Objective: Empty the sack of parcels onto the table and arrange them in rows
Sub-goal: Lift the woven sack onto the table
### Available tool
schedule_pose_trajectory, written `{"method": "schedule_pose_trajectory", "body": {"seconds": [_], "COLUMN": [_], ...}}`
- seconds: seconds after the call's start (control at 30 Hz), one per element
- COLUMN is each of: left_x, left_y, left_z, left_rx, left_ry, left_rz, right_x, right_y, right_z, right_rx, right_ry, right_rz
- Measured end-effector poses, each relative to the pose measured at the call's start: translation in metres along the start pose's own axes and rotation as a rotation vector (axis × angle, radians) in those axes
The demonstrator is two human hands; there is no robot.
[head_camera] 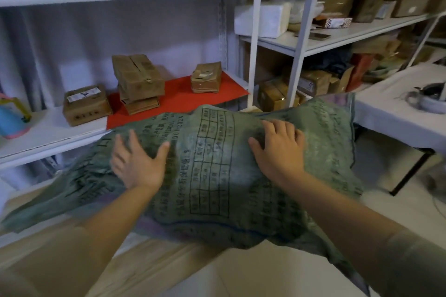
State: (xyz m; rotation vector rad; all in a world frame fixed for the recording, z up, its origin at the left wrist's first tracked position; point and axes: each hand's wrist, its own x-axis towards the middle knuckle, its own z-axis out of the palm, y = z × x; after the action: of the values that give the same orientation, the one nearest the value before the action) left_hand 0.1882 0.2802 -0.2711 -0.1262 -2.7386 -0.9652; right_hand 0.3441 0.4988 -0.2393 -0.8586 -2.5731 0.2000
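Both hands are laid flat w/ fingers spread, left hand point(138, 164) & right hand point(281, 149), on green printed sack point(217, 176), which is rested across wooden desk point(149, 270).

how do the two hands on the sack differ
The left hand lies flat on the sack with fingers spread and straight; the right hand has fingers bent, pressing into the cloth. The left hand sits nearer the sack's flat, slack end; the right hand is on its bulging end. Both rest on top, palms down.
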Motion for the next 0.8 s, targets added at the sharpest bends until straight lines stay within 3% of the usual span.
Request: {"method": "schedule_pose_trajectory", "body": {"seconds": [0.17,0.3,0.43,0.53,0.6,0.67,0.73,0.8], "left_x": [-0.049,-0.066,-0.078,-0.096,-0.112,-0.128,-0.138,-0.143], "left_y": [0.075,0.099,0.11,0.119,0.127,0.135,0.139,0.14], "left_z": [0.019,0.039,0.044,0.043,0.04,0.042,0.049,0.055], "left_rx": [0.131,0.26,0.343,0.188,0.12,0.211,0.297,0.287], "left_ry": [-0.212,-0.416,-0.319,-0.249,-0.311,-0.366,-0.392,-0.372], "left_rz": [0.4,0.401,0.444,0.661,0.842,0.987,0.992,0.891], "right_x": [-0.019,-0.036,-0.057,-0.077,-0.09,-0.103,-0.112,-0.122], "right_y": [0.045,0.095,0.137,0.155,0.164,0.171,0.182,0.193], "right_z": [-0.016,-0.023,-0.018,-0.007,0.004,0.012,0.023,0.033], "right_rx": [0.083,0.136,0.204,0.301,0.391,0.531,0.705,0.791], "right_ry": [0.056,0.023,-0.121,-0.2,-0.237,-0.265,-0.283,-0.374], "right_rz": [0.161,0.373,0.559,0.664,0.713,0.725,0.702,0.679]}}
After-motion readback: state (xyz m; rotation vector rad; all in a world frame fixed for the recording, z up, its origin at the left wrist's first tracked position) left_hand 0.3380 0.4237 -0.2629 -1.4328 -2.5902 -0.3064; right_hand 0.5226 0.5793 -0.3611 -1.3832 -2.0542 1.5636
